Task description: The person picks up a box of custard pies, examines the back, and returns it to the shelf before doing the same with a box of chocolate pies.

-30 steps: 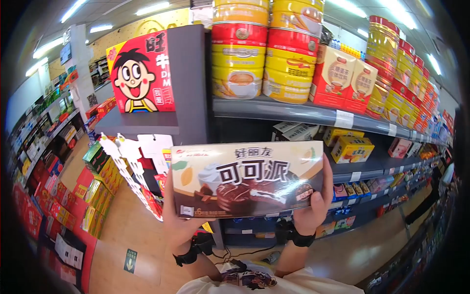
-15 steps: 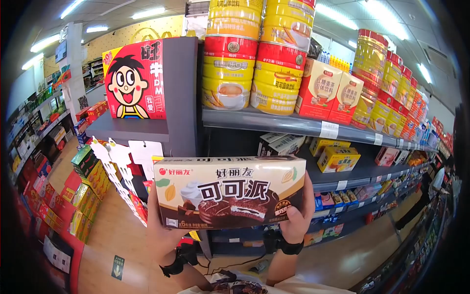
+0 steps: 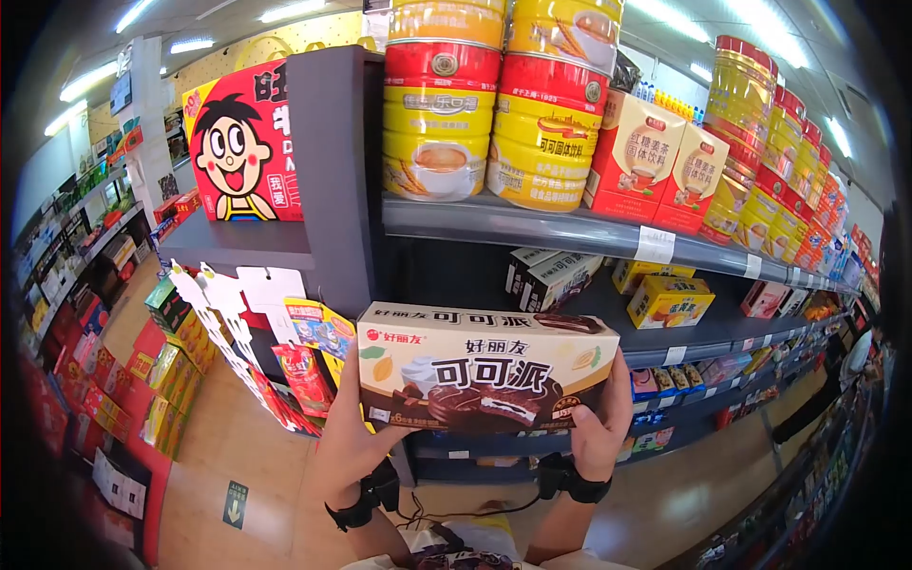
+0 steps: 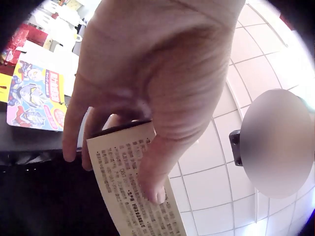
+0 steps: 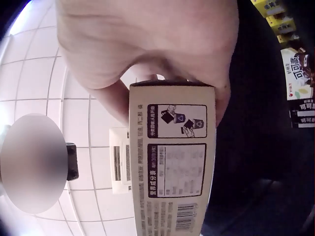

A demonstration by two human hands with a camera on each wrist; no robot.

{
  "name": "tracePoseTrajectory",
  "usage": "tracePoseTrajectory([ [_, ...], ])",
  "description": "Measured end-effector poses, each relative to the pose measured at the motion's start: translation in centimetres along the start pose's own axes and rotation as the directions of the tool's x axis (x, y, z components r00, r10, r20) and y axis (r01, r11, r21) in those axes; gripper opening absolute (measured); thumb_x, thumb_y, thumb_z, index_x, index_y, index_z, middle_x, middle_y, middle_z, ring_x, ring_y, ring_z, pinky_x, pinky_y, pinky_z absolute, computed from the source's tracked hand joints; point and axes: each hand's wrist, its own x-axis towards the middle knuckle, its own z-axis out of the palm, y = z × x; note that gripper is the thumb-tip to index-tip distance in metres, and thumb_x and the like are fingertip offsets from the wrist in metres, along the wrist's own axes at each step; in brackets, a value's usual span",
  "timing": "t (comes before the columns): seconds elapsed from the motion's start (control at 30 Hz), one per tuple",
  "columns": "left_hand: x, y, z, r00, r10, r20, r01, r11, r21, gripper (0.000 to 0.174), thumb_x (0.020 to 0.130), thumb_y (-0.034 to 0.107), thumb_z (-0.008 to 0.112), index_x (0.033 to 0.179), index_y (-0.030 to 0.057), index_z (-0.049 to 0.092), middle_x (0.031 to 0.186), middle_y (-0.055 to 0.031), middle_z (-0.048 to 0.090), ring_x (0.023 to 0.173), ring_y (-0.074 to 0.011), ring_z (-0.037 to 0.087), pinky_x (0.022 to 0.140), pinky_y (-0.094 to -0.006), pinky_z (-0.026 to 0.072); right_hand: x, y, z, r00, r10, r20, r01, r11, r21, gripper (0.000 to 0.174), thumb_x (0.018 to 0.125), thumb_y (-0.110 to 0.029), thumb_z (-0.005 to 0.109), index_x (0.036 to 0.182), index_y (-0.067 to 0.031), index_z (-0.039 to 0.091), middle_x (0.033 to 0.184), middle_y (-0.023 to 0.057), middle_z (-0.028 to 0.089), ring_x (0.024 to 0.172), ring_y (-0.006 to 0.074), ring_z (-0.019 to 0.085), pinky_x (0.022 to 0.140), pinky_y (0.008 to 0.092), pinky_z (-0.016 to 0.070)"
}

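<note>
Spanning both grips, pie box (image 3: pixel 484 380); left hand (image 3: pixel 347 446), right hand (image 3: pixel 603 429) each clasping one end.

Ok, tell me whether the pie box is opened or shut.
Shut, it seems: the pie box has no flap lifted on top or front. The left hand and right hand cover its ends: cannot tell there.

glossy cardboard pie box (image 3: pixel 484 380), shiny metal tins (image 3: pixel 439 100)

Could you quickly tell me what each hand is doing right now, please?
Left hand: grips the left end of the chocolate pie box.
Right hand: grips the right end of the same box.
</note>
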Motion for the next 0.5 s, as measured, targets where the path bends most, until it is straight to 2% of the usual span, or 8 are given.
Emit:
tracePoseTrajectory([
  [0.03,0.5,0.6,0.5,0.999,-0.027,0.028,0.027,0.999,-0.026,0.106,0.069,0.005,0.085,0.151,0.0007,0.017,0.138,-0.0169,0.05,0.126,-0.0225,0.05,0.104,-0.0351,0.0408,0.2,0.3,-0.6,1.0,0.0,0.0,0.0,1.0,-0.011,0.082,0.082,-0.018,0.069,0.146,0.0101,0.026,0.153,0.0215,0.032,0.139,0.0279,0.036,0.114,0.0387,0.0246],
  [0.17,2.2,0.6,2.4,0.997,0.019,0.078,-0.03,0.989,0.142,0.108,0.07,0.006,0.083,0.152,0.0012,0.013,0.138,-0.0206,0.048,0.125,-0.0268,0.052,0.103,-0.0364,0.0424,1.4,1.3,-2.8,1.0,-0.016,-0.001,0.016,0.999,-0.027,0.081,0.082,-0.014,0.069,0.147,0.0095,0.027,0.152,0.0216,0.034,0.138,0.028,0.036,0.114,0.0393,0.0251],
  [0.27,3.6,0.0,4.0,0.992,0.012,0.122,-0.026,0.993,0.116,0.109,0.07,0.007,0.083,0.152,0.0013,0.012,0.138,-0.0223,0.048,0.125,-0.0308,0.053,0.102,-0.0369,0.0432,2.7,2.0,-4.3,1.0,0.0,-0.006,0.0,1.0,-0.008,0.081,0.081,-0.013,0.069,0.146,0.0092,0.027,0.151,0.0218,0.035,0.138,0.0281,0.037,0.114,0.0397,0.0259],
  [0.3,4.1,0.5,4.4,0.992,0.014,0.124,-0.04,0.977,0.209,0.11,0.069,0.008,0.083,0.151,0.0012,0.011,0.136,-0.0239,0.05,0.124,-0.0345,0.054,0.101,-0.0377,0.0439,3.1,2.3,-4.9,1.0,0.005,-0.009,-0.005,1.0,-0.014,0.081,0.081,-0.013,0.069,0.146,0.0092,0.027,0.151,0.0218,0.035,0.138,0.0282,0.037,0.114,0.0398,0.0261],
  [0.5,6.3,0.8,7.1,0.99,-0.013,0.144,-0.021,0.971,0.238,0.111,0.069,0.009,0.084,0.151,0.0009,0.01,0.135,-0.024,0.051,0.121,-0.034,0.056,0.1,-0.0376,0.0446,6.0,3.9,-7.8,0.999,0.048,-0.002,-0.048,0.999,0.016,0.084,0.077,-0.011,0.068,0.147,0.0082,0.025,0.15,0.0203,0.035,0.138,0.0282,0.036,0.115,0.0391,0.025],
])
